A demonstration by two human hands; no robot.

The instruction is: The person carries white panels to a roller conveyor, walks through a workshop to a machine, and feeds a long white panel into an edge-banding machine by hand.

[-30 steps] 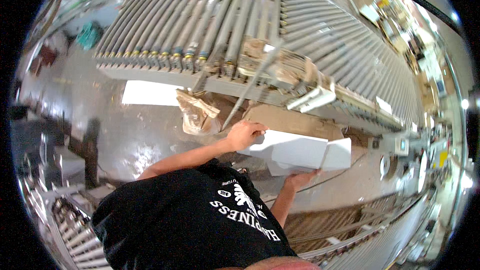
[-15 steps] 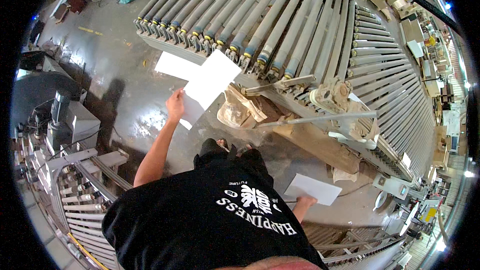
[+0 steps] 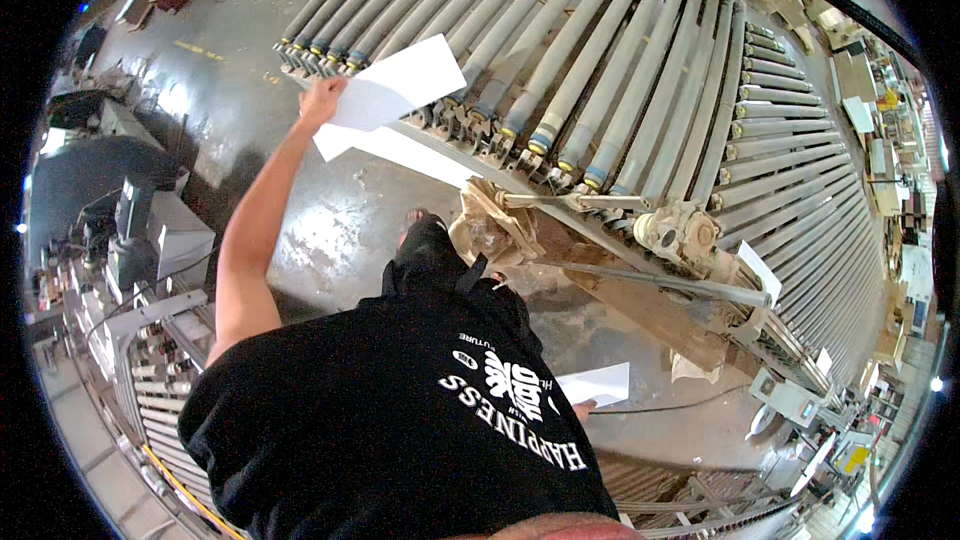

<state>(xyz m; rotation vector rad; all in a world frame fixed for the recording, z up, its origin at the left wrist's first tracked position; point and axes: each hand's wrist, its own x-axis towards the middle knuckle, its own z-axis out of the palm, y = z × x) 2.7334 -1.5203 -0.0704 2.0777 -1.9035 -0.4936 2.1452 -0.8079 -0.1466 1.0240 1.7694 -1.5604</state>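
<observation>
My left hand (image 3: 322, 102) is closed on the near left edge of a white sheet (image 3: 405, 80), which reaches out over the ends of the conveyor rollers (image 3: 470, 15). A second white strip (image 3: 410, 155) shows beneath that sheet along the conveyor's side; I cannot tell whether my hand grips it as well. Low on the right, my right hand (image 3: 583, 407) pinches another white sheet (image 3: 603, 383) beside my hip. My black shirt hides part of that hand and sheet.
Brown crumpled paper (image 3: 490, 225) hangs at the conveyor's near side, below a dusty motor (image 3: 680, 230) and a metal bar (image 3: 660, 283). Dark machinery (image 3: 100, 180) stands at left, with more rollers (image 3: 165, 405) lower down. A cable (image 3: 680, 406) crosses the floor at right.
My left hand has moved up and left with its white sheet, now over the roller ends. My right hand and its sheet have shifted slightly left, closer to my body. The view has turned a little.
</observation>
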